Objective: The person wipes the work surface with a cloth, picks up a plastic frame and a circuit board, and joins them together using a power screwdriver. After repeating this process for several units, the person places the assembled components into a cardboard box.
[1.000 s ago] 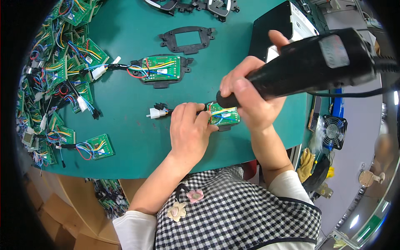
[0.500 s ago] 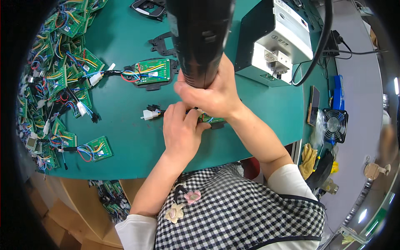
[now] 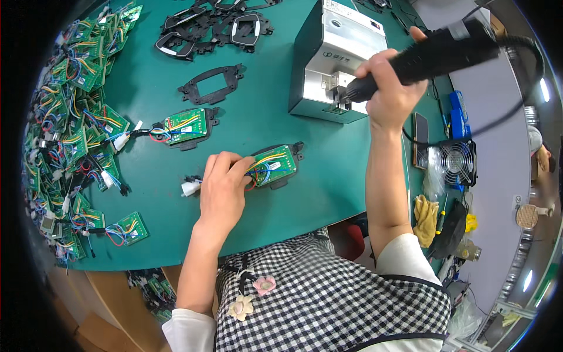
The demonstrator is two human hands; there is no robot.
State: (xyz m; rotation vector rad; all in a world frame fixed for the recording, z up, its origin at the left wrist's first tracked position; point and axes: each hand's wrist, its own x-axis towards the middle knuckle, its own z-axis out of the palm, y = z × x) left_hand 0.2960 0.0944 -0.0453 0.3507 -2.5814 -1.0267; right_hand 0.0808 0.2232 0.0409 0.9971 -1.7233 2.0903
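Observation:
My right hand [image 3: 394, 97] grips a black electric screwdriver [image 3: 440, 54]. The tool lies tilted, its tip at the front outlet of a white and black screw feeder [image 3: 337, 56]. Closer to me, my left hand [image 3: 223, 188] has its fingers closed at the wired end of a green circuit board [image 3: 278, 165]. That board rests on a black plastic frame [image 3: 298, 150], and its white connector [image 3: 190, 188] sticks out left of my hand. What exactly the left fingertips pinch is partly hidden. Farther back lies a second framed circuit board [image 3: 186, 125], with wires running left.
Wired circuit boards [image 3: 82, 126] pile up along the left. Black frames [image 3: 214, 29] are heaped at the back, with one single frame [image 3: 212, 84] nearer. At the right edge are a fan [image 3: 458, 163], yellow gloves [image 3: 425, 220] and a blue object [image 3: 460, 114]. The screwdriver's cable loops on the right.
My right hand has carried the screwdriver from over the near board to the screw feeder at the right. My left hand stays at the board. The whole view has shifted.

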